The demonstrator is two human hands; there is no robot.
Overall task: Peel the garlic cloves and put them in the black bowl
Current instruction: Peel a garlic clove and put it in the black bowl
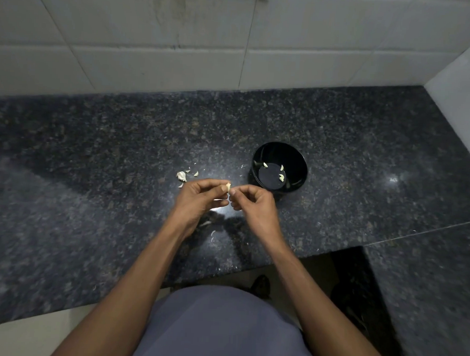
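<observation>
**Inspector A:** We record the left hand (200,193) pinching a garlic clove (228,187) at its fingertips. The right hand (251,203) meets it from the other side, fingers curled in at the clove, apparently working the skin. Both grips are clamped on that one clove, held above the worktop (93,156) just in front of the black bowl (279,168).

**Inspector B:** Agreed. We count a few peeled cloves (282,176) lying in the bowl. Left of the hands lies the rest of the garlic (181,176) with loose skin flakes (195,173) beside it.

**Inspector A:** On method, we judge the left grip should hold the clove steady by its ends while the right lifts the skin from the tip and strips it in one pull. Squeezing hard would likely bruise it. The bowl is near to the right, so the drop is short.

**Inspector B:** Surface: dark speckled granite, glossy, showing glare spots, with a seam on the right. White skin scraps show plainly against it. Behind it stands a wall of pale tiles (154,37); the room is dim.
</observation>
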